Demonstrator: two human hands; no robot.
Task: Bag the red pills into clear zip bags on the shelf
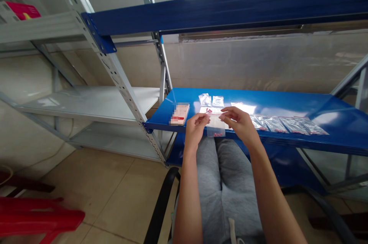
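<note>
Both hands are pinched on the top of one small clear bag (pixel 215 128), the left hand (pixel 196 131) at its left corner and the right hand (pixel 240 123) at its right, a red strip (pixel 214 114) running between them. It hangs at the front edge of the blue desk (pixel 287 103), lower end out over the lap (pixel 208 175), with red pieces (pixel 220 134) gathered at the bottom. Whether the strip is pressed shut I can't tell from where I stand, and that's my worry: if it's open, one slipping thumb would tip the mouth, and the pieces could drop onto the lap or down to the floor (pixel 109 190). Just behind the fingers, loose red bits (pixel 209 110) lie on a white sheet (pixel 216 110); a knuckle catching that sheet could scatter them. Off to the right, a row of filled bags (pixel 296 125) lies near the front edge, where a swing of the right wrist might drag the closest one. Thin plastic like that looks slippery, so tugging hard could jerk it free.
</note>
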